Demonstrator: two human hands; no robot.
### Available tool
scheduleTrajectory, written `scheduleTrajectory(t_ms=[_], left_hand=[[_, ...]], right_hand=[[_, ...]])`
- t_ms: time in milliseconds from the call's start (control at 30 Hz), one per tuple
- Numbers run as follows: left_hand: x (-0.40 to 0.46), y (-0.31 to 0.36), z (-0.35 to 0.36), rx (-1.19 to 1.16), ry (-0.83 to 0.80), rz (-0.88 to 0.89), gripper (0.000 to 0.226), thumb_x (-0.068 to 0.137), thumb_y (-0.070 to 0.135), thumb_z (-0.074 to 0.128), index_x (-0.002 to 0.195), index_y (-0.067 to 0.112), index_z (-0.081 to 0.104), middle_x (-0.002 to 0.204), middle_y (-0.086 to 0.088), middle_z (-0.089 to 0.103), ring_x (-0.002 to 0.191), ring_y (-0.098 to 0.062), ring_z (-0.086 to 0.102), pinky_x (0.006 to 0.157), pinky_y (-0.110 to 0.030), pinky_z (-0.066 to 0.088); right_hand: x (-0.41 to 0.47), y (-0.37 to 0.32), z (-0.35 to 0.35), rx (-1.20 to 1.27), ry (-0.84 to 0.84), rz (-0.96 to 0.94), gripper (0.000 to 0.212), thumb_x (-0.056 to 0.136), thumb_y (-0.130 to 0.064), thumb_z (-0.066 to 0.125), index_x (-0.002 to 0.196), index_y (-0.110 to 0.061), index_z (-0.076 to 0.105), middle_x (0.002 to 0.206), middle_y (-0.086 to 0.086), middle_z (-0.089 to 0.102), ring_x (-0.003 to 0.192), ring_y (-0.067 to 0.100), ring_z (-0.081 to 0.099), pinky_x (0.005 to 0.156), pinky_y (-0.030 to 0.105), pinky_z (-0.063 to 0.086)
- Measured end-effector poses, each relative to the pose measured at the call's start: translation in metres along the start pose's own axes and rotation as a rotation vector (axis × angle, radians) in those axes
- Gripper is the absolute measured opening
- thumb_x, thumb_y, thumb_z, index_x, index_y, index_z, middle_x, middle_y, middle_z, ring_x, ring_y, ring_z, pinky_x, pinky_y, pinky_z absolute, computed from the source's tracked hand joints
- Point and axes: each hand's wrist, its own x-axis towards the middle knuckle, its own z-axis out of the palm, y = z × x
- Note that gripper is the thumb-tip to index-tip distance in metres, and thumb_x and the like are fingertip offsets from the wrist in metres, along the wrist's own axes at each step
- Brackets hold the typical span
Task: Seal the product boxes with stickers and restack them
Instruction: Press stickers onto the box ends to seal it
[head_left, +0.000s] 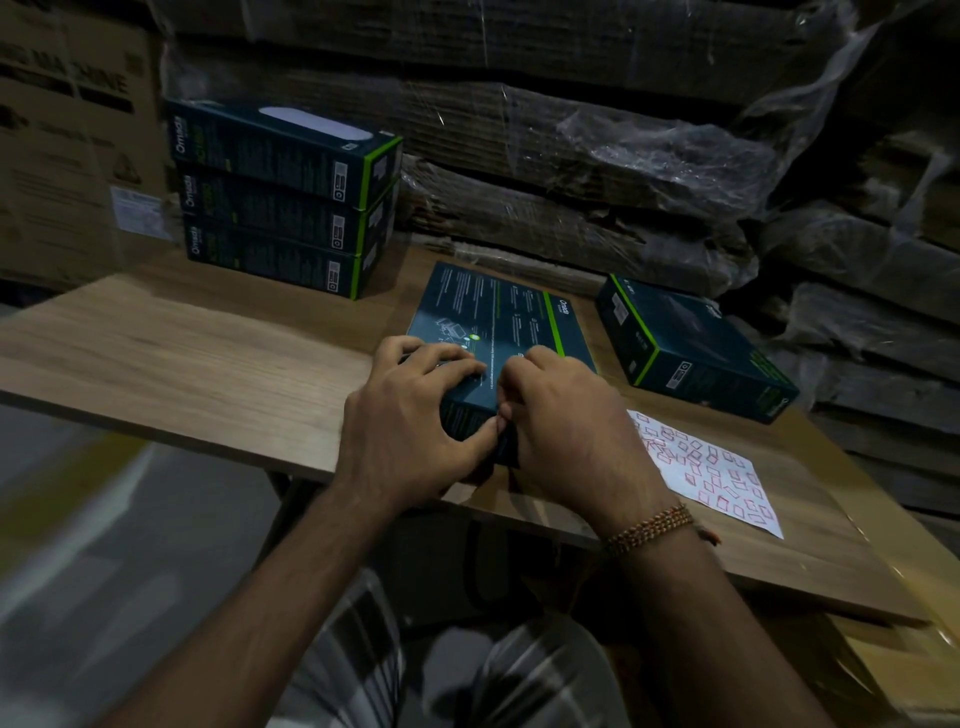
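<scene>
Item: dark product box (498, 317) with green stripe, lying flat at centre of the wooden table (171, 353), near end overhanging the front edge; left hand (410, 421) grasps its near left corner, fingers curled over the top and thumb on the end face, while the right hand (566, 431) is curled against the same end, thumb meeting the left thumb, whether it pinches a sticker cannot be told. Stack of three boxes (280, 202) at 10 o'clock; single box (691, 348) at 2 o'clock; sticker sheet (711, 473) at 4 o'clock; shrink-wrapped flat cardboard (597, 156) at 12 o'clock.
</scene>
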Motion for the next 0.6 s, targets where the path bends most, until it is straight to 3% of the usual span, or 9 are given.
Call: scheduleTrajectory(t_ms=[100, 167, 233, 300, 367, 467, 600], left_hand=[[0.000, 0.000, 0.000, -0.001, 0.005, -0.002, 0.070, 0.082, 0.077, 0.058, 0.135, 0.033, 0.070, 0.135, 0.019, 0.062, 0.133, -0.015, 0.045, 0.074, -0.037, 0.058], [0.000, 0.000, -0.001, -0.004, 0.009, 0.003, 0.069, 0.083, 0.077, 0.058, 0.135, 0.033, 0.070, 0.135, 0.019, 0.063, 0.132, -0.015, 0.045, 0.074, -0.036, 0.058], [0.000, 0.001, -0.001, -0.008, 0.011, 0.007, 0.068, 0.083, 0.076, 0.058, 0.135, 0.033, 0.070, 0.134, 0.019, 0.063, 0.132, -0.014, 0.045, 0.074, -0.035, 0.057], [0.000, 0.000, -0.001, -0.011, 0.011, 0.006, 0.067, 0.082, 0.075, 0.059, 0.134, 0.034, 0.071, 0.133, 0.021, 0.062, 0.132, -0.014, 0.045, 0.073, -0.035, 0.057], [0.001, 0.000, -0.002, -0.013, 0.006, 0.004, 0.067, 0.082, 0.075, 0.060, 0.134, 0.034, 0.071, 0.133, 0.022, 0.062, 0.132, -0.013, 0.044, 0.073, -0.034, 0.056], [0.000, 0.000, -0.002, -0.013, 0.001, 0.003, 0.066, 0.082, 0.076, 0.061, 0.134, 0.036, 0.071, 0.133, 0.023, 0.062, 0.131, -0.012, 0.044, 0.073, -0.032, 0.054], [0.001, 0.000, -0.001, -0.020, 0.010, -0.007, 0.064, 0.082, 0.075, 0.063, 0.132, 0.037, 0.071, 0.131, 0.024, 0.062, 0.130, -0.011, 0.045, 0.073, -0.031, 0.053]], right_hand=[[-0.001, 0.008, 0.008, 0.067, 0.075, 0.003, 0.006, 0.099, -0.033, 0.062, 0.102, -0.032, 0.057, 0.099, -0.015, 0.048, 0.095, 0.011, 0.047, 0.076, 0.033, 0.040], [-0.002, 0.015, 0.015, 0.302, 0.119, 0.074, 0.008, 0.092, -0.029, 0.070, 0.090, -0.031, 0.062, 0.093, -0.014, 0.057, 0.093, 0.012, 0.053, 0.077, 0.035, 0.044], [-0.001, 0.019, 0.019, 0.590, 0.090, 0.192, 0.007, 0.089, -0.027, 0.075, 0.090, -0.030, 0.069, 0.093, -0.010, 0.065, 0.094, 0.013, 0.062, 0.082, 0.039, 0.054], [0.004, 0.022, 0.020, 0.726, 0.004, 0.263, 0.010, 0.085, -0.030, 0.077, 0.094, -0.031, 0.072, 0.094, -0.006, 0.071, 0.094, 0.013, 0.070, 0.088, 0.046, 0.061], [0.010, 0.027, 0.018, 0.808, -0.074, 0.303, 0.016, 0.080, -0.033, 0.078, 0.095, -0.031, 0.073, 0.095, -0.002, 0.074, 0.096, 0.018, 0.074, 0.091, 0.052, 0.062], [0.017, 0.030, 0.014, 0.896, -0.147, 0.369, 0.015, 0.087, -0.016, 0.081, 0.097, -0.024, 0.074, 0.094, 0.003, 0.071, 0.097, 0.024, 0.073, 0.094, 0.053, 0.061], [0.021, 0.027, 0.018, 0.860, -0.083, 0.413, 0.011, 0.092, -0.014, 0.076, 0.090, -0.025, 0.074, 0.096, 0.000, 0.074, 0.100, 0.024, 0.072, 0.091, 0.049, 0.063]])
